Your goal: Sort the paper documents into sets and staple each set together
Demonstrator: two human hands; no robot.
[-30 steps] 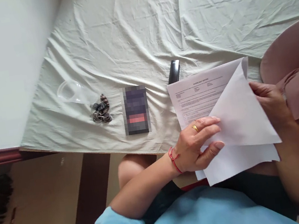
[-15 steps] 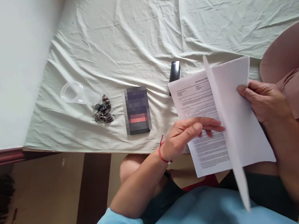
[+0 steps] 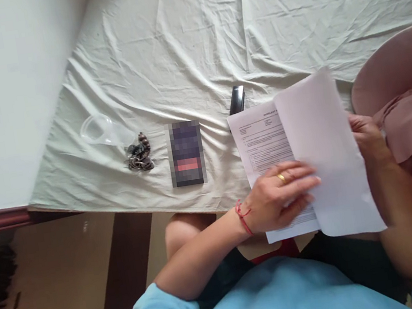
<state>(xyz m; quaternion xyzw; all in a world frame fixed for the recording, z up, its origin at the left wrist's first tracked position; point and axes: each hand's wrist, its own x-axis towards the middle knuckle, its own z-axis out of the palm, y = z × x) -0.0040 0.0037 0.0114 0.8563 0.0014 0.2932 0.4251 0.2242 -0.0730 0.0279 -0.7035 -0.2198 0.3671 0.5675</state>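
Note:
A stapled-looking sheaf of printed paper [image 3: 264, 140] lies across the near edge of the table and over my lap. One of its pages, a blank-faced sheet [image 3: 321, 132], is folded over to the right and covers the right half. My left hand [image 3: 287, 191] rests palm down over the fold, with its fingers stretched out onto the blank sheet and slightly blurred. At the right edge, my right hand [image 3: 366, 134] grips the papers, its fingertips hidden behind the sheet. A black stapler-like object [image 3: 237, 100] sits just beyond the top left corner of the papers.
On the cloth-covered table [image 3: 188, 38], a pixelated dark rectangular item [image 3: 185, 153] lies left of the papers. Further left are a bunch of keys [image 3: 140, 156] and a clear plastic cup [image 3: 99, 130]. A pink chair back [image 3: 389, 62] with pink cloth stands at the right.
The upright page has swung over to the right and now lies flatter across the sheaf. My left hand has turned palm down and shifted slightly right and toward me.

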